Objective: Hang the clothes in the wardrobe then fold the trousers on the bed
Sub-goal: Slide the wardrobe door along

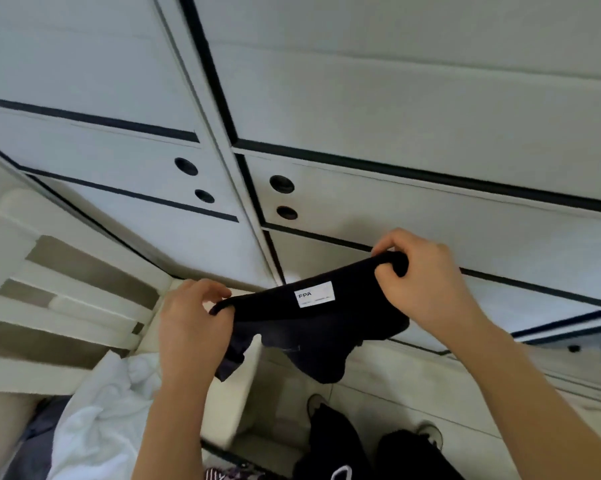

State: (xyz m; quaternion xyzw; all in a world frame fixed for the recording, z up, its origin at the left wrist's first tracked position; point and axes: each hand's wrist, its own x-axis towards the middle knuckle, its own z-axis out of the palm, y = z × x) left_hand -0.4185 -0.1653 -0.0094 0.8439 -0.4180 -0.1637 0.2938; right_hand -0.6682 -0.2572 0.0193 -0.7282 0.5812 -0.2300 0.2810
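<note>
A black garment point(312, 323) with a white sewn-in label hangs in front of me, stretched between both hands at its top edge. My left hand point(191, 320) pinches the left end of that edge. Higher up on the right, my right hand point(423, 282) grips the other end with curled fingers. The cloth droops below the hands in loose folds. Behind it stands the white wardrobe point(396, 116) with black trim lines and round dark finger holes; its doors look closed.
A white towel or sheet point(101, 410) lies bunched on the bed at the lower left, beside a white slatted frame point(67, 299). My legs in dark trousers and my shoes point(430, 434) stand on the pale floor below.
</note>
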